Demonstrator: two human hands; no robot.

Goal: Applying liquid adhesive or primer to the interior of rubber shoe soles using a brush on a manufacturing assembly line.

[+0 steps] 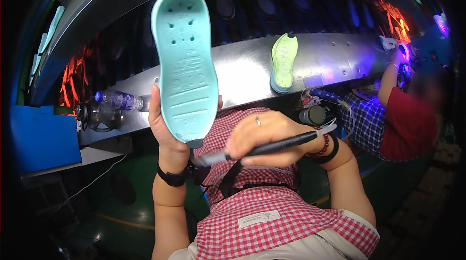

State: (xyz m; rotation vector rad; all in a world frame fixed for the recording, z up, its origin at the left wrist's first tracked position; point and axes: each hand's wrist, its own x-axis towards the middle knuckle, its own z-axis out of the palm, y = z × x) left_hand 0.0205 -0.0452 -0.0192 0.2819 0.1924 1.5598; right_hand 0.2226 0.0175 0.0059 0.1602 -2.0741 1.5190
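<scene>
Two hands, both busy: your left hand (167,133) clasps the teal sole (187,73) by its side edges, across your view of the counter (242,73); your right hand (269,131) is wrapped round a black tool (286,144), its blurred tip just below the sole. Beyond, a lime sole (284,61) nearly spans the counter edge to edge, bare metal either side, a bottle (119,100) leftward
</scene>
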